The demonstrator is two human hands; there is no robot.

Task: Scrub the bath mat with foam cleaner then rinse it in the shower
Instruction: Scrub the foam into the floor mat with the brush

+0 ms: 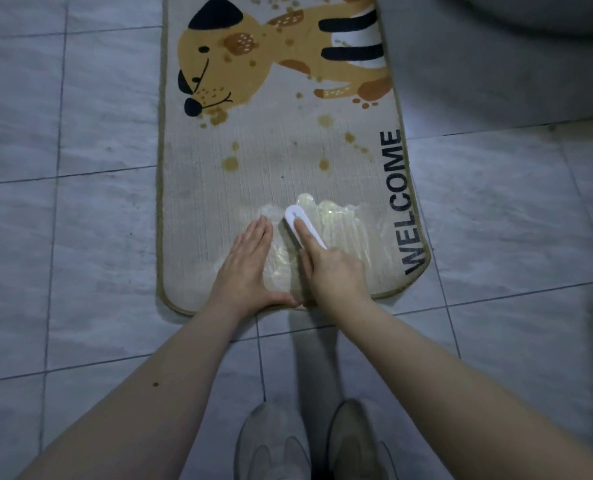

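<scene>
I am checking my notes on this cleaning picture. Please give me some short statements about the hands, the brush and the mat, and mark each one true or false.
1. The right hand holds a white scrub brush on the bath mat. True.
2. The left hand lifts a corner of the mat. False: it lies flat on the mat with straight fingers.
3. Foam covers the whole mat. False: it sits only near the end closest to the person, beside the word WELCOME.
4. Brownish stains show on the mat beyond the foam. True.
5. The mat lies on a tiled floor. True.
</scene>
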